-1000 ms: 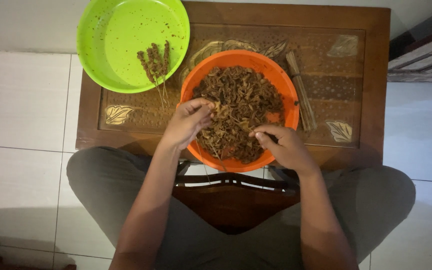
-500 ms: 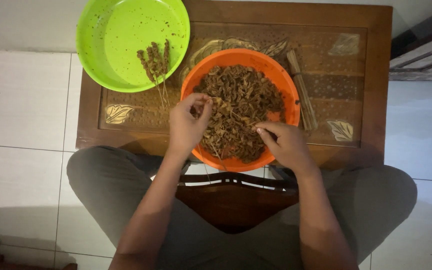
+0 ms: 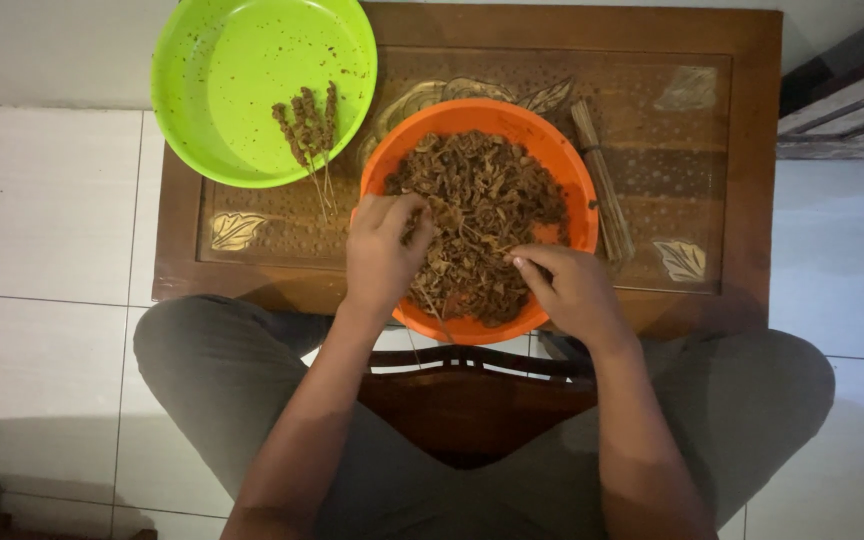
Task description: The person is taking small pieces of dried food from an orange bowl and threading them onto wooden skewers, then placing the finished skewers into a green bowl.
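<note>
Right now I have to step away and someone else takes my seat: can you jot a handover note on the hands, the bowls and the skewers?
Left hand: fingers in the orange bowl, pinching brown pieces.
Right hand: at the bowl's near rim, fingertips closed on a thin stick; what else it grips, unclear.
Done: a few filled skewers lie in the green bowl.
Left: the orange bowl is full of loose pieces; a bundle of bare sticks lies on the wooden table, right of that bowl.

Both forearms reached far; the left hand (image 3: 380, 258) curled with fingers pinched, the right hand (image 3: 572, 292) likewise pinched
</note>
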